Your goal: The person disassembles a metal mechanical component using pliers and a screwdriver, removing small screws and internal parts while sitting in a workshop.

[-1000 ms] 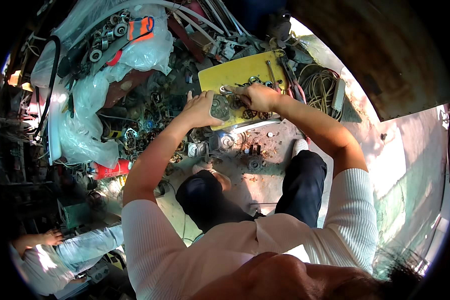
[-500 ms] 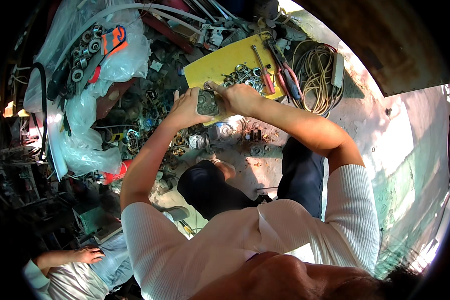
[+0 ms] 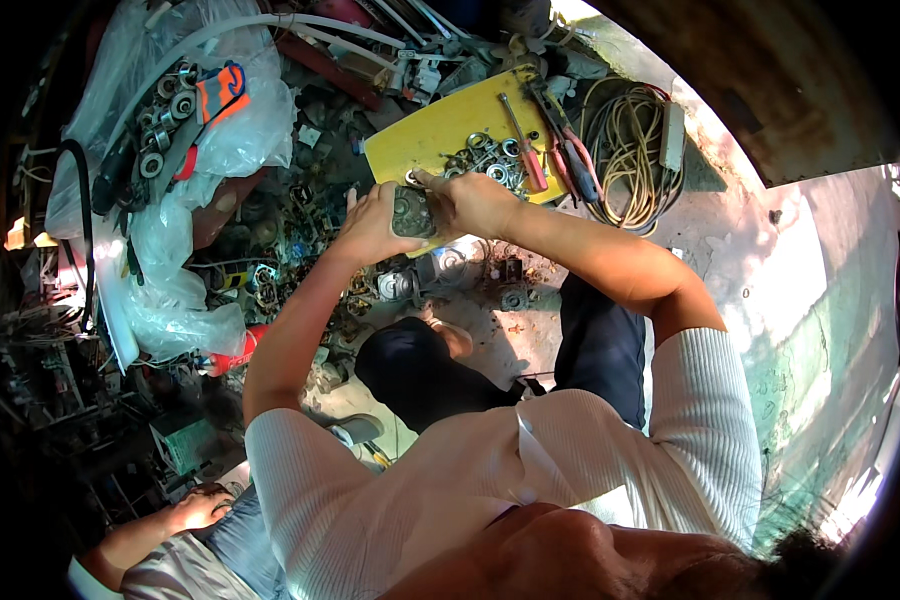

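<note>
Centrally, both hands are meeting over a small dark metal part [image 3: 411, 212], round and greasy-looking, held up in front of the seated person. The left hand [image 3: 372, 222] is cupping the part from its left side, fingers curled around it; the right hand [image 3: 475, 203] is gripping it from the right, thumb and fingers pressing on its upper edge. The part is sitting between the two palms, just in front of the near edge of a yellow board [image 3: 440, 125] lying on the floor.

On the board, a cluster of metal rings and washers [image 3: 490, 160] is lying beside a red-handled screwdriver [image 3: 522, 150] and a pair of pliers [image 3: 570, 150]. To the right of the board, a coil of pale cable [image 3: 625, 150] is resting on the concrete floor [image 3: 730, 260]. To the left, a heap of mixed metal scrap [image 3: 280, 250] is spreading towards clear plastic bags [image 3: 220, 130], one of them holding bearings [image 3: 165, 110]. Below the hands, the person's dark-trousered knees [image 3: 420, 370] are bending over more loose parts.

At lower left, another person's hand [image 3: 198, 508] is resting near a small green box [image 3: 185, 440].
</note>
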The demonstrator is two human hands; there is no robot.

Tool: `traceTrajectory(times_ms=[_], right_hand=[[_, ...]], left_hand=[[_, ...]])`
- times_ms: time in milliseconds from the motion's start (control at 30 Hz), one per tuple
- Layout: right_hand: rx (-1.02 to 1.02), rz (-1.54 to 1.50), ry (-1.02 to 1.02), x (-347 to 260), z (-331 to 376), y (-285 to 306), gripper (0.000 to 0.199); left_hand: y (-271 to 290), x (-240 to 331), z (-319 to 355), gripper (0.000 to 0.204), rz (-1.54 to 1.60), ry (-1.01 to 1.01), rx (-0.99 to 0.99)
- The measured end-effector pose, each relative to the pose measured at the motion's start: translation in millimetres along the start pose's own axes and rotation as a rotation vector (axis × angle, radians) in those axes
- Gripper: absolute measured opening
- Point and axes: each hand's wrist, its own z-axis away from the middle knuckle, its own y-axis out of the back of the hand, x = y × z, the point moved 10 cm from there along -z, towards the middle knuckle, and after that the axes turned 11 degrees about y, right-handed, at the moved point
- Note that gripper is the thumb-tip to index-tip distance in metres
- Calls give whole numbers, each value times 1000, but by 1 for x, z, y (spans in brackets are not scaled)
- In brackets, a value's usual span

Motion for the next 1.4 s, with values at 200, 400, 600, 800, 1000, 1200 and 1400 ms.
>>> traceTrajectory(times_ms=[200, 400, 600, 800, 1000, 1200, 1400], right_hand=[[-73, -44, 69, 16, -3, -7, 65], [-60, -169, 229, 26, -9, 0, 61], [-65, -136, 340, 30, -13, 5, 56], [-152, -90, 373, 33, -18, 4, 58], [-180, -71, 493, 37, -23, 3, 57], [-221, 7, 525, 33, -27, 8, 55], [-139, 11, 19, 20, -14, -2, 55]], left_hand=[[-1, 2, -1, 105, -19, -28, -18], [-3, -2, -3, 105, -27, -45, -34], [-2, 1, -4, 102, -16, -54, -65], [1, 3, -3, 102, 19, -119, -29], [1, 5, -1, 102, 9, -140, -12], [3, 4, -3, 106, -10, -125, -36], [-2, 2, -4, 109, -53, -138, -29]])
